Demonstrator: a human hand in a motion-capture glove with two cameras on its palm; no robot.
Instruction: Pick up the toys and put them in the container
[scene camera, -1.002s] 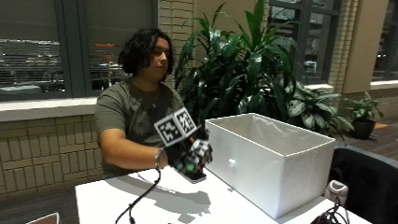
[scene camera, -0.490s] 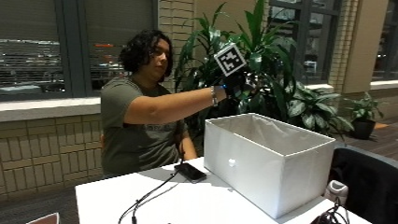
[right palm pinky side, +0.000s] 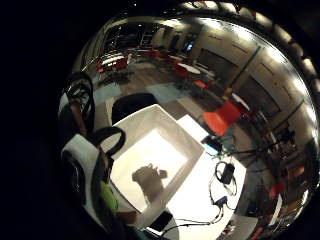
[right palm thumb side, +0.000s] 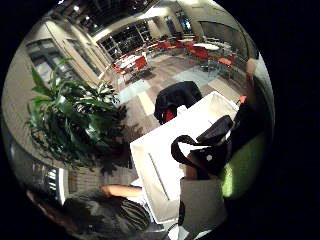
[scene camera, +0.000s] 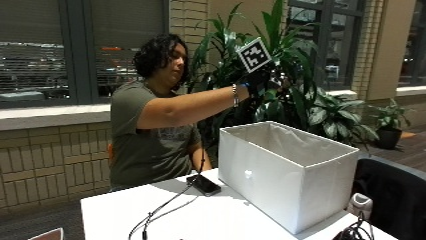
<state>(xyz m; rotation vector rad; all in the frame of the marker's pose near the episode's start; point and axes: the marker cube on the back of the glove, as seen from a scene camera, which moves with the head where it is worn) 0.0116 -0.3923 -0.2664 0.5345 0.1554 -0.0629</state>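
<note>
In the outside view the person's gloved right hand (scene camera: 266, 80) is raised high, above the near end of the white open-topped container (scene camera: 286, 170) on the white table (scene camera: 180, 215). Both palm views look down into the container (right palm pinky side: 150, 150) (right palm thumb side: 165, 155), where the hand's shadow falls on the floor and no toy shows. A bright green toy (right palm pinky side: 107, 195) (right palm thumb side: 240, 170) lies right against the palm, gripped by the fingers. In the outside view the toy is hidden behind the hand.
A black phone (scene camera: 204, 184) with a cable lies on the table beside the container. A dark chair back (scene camera: 393, 195) stands at the table's right end. Large leafy plants (scene camera: 299, 100) fill the space behind the container.
The hand has risen from the tabletop by the phone to high in the air and has drifted over the container, carrying the green toy.
</note>
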